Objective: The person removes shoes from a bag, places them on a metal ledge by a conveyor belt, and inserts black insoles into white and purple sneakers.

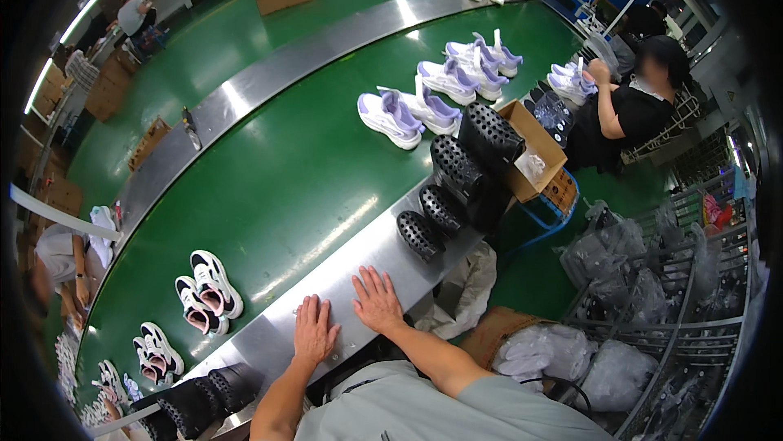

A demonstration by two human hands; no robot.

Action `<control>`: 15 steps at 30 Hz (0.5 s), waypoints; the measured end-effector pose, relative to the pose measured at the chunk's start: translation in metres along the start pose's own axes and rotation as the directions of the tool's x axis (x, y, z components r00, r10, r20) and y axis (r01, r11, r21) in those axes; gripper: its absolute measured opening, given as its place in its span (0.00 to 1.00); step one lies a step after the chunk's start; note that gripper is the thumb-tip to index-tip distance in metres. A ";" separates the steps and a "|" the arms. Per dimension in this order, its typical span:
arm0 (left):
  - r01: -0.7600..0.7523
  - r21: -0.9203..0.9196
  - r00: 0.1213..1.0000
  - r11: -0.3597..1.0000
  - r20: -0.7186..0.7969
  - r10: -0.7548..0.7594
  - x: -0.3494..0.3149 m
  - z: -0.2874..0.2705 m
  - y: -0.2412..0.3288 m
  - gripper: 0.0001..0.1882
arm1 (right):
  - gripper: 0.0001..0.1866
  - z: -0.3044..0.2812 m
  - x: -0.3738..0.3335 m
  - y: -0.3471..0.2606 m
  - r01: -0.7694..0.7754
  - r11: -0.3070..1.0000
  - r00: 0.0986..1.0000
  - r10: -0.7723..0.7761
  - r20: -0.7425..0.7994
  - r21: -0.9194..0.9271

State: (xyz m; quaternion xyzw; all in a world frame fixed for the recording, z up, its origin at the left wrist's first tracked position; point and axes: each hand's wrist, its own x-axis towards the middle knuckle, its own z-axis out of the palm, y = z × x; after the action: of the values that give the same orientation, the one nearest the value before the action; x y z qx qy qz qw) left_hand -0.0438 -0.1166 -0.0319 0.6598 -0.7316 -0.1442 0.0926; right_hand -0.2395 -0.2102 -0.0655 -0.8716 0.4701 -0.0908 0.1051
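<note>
My left hand [315, 331] lies flat on the bare metal edge [326, 282] of a green conveyor belt, fingers stretched out and holding nothing. Beside it to the right, my right hand [376, 301] rests on the same edge, its fingers spread and empty. Just beyond the right hand stand several black rounded pieces with holes, such as this perforated one [419, 234]. On the belt, farther off, are white and lilac sneakers [390, 119] in pairs. To the left sits a pair of white and black sneakers [216, 284], with more behind it.
An open cardboard box [534, 151] stands past the black pieces. At right a co-worker [628, 110] handles a white and lilac shoe [571, 82]. Beside my right arm are clear plastic bags [546, 351] and a metal rack [673, 327]. More black pieces [196, 404] stand at lower left.
</note>
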 end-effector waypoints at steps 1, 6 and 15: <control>0.014 0.037 1.000 0.999 -0.023 -0.013 -0.002 0.010 -0.001 0.37 | 0.34 0.001 -0.001 0.000 -0.009 1.000 1.000 0.009 0.017 -0.003; 0.023 0.065 1.000 0.998 -0.007 -0.023 -0.012 0.030 -0.007 0.37 | 0.34 -0.004 0.000 0.000 -0.022 0.999 0.999 0.020 0.045 0.039; 0.031 0.113 0.999 0.993 -0.013 -0.030 -0.005 0.027 -0.009 0.36 | 0.34 -0.002 0.001 -0.003 -0.036 0.998 0.997 0.032 0.070 0.044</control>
State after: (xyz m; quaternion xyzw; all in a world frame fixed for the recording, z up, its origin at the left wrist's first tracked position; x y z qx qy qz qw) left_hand -0.0431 -0.1100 -0.0599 0.6759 -0.7279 -0.1002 0.0572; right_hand -0.2373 -0.2099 -0.0629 -0.8635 0.4788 -0.0694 0.1425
